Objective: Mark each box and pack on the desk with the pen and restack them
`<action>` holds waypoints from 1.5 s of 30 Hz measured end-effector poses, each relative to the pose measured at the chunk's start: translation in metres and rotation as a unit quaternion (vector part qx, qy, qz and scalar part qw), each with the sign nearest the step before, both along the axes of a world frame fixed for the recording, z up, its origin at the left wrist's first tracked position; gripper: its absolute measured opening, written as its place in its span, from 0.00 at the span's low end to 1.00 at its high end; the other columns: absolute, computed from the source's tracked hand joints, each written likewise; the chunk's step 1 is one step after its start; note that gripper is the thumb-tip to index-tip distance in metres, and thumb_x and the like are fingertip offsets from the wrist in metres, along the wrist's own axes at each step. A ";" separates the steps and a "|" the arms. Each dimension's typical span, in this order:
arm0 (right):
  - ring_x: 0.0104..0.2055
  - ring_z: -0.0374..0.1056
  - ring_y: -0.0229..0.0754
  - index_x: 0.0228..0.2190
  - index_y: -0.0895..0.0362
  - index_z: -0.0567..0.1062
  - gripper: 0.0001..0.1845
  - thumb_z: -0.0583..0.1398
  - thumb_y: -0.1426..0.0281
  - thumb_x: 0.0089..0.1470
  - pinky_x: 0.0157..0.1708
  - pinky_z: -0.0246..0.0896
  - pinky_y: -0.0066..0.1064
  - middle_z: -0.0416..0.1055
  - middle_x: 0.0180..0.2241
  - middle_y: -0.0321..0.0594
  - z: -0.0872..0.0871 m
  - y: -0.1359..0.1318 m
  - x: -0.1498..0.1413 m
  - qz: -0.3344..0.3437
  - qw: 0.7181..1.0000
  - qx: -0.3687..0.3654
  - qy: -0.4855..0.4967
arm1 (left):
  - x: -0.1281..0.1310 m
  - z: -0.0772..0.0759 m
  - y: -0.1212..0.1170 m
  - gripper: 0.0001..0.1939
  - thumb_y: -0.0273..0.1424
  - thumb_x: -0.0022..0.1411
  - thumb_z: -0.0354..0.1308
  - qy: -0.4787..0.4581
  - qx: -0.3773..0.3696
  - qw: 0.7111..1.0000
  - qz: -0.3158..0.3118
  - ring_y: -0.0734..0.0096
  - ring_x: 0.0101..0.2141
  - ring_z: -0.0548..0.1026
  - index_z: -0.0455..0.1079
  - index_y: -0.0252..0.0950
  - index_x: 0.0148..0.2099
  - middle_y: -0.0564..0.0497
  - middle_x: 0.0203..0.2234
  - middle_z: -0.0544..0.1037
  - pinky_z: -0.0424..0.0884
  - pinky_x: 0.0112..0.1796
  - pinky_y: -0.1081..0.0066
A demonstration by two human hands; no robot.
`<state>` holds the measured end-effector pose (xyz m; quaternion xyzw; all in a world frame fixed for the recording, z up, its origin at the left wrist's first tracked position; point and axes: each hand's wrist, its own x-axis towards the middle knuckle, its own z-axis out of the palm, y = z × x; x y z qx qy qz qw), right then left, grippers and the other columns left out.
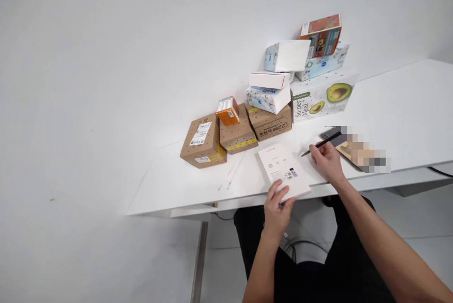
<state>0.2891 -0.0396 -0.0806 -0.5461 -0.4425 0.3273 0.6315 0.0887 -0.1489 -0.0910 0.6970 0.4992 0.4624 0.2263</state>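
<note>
A flat white box with a label and small printed icons lies near the table's front edge. My left hand grips its near edge, fingers on top and thumb at the side. In my right hand is a black pen, pinched between the fingers, its tip pointing left just beyond the box's right side. Whether the tip touches anything, I cannot tell. A phone lies beside my right hand, partly blurred out and partly behind the hand and pen.
Along the wall on the white table stand several brown cartons, a small orange box, tissue packs, an avocado-printed box and an orange-and-blue box. Cables lie on the floor below.
</note>
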 end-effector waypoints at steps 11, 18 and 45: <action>0.20 0.60 0.34 0.32 0.56 0.71 0.15 0.61 0.57 0.48 0.20 0.56 0.27 0.71 0.24 0.36 0.004 -0.001 -0.003 0.020 0.998 -0.019 0.050 | 0.000 0.002 0.000 0.12 0.29 0.58 0.59 -0.016 -0.009 1.000 0.001 0.61 0.51 0.72 0.73 0.37 0.46 0.42 0.51 0.72 0.71 0.51 0.58; 0.20 0.61 0.35 0.26 0.54 0.69 0.09 0.62 0.63 0.48 0.25 0.57 0.28 0.65 0.17 0.30 0.018 -0.002 -0.007 -0.004 0.998 -0.053 -0.012 | 0.002 0.002 -0.010 0.13 0.30 0.58 0.59 -0.011 0.001 1.000 -0.012 0.60 0.51 0.72 0.73 0.37 0.47 0.42 0.51 0.72 0.72 0.50 0.58; 0.24 0.63 0.37 0.25 0.54 0.70 0.17 0.54 0.54 0.55 0.26 0.59 0.29 0.68 0.21 0.34 0.043 0.004 -0.074 0.177 0.974 -0.077 -0.115 | 0.010 -0.002 -0.017 0.14 0.32 0.60 0.57 -0.008 0.020 0.999 -0.026 0.60 0.51 0.72 0.70 0.37 0.49 0.43 0.52 0.70 0.78 0.42 0.64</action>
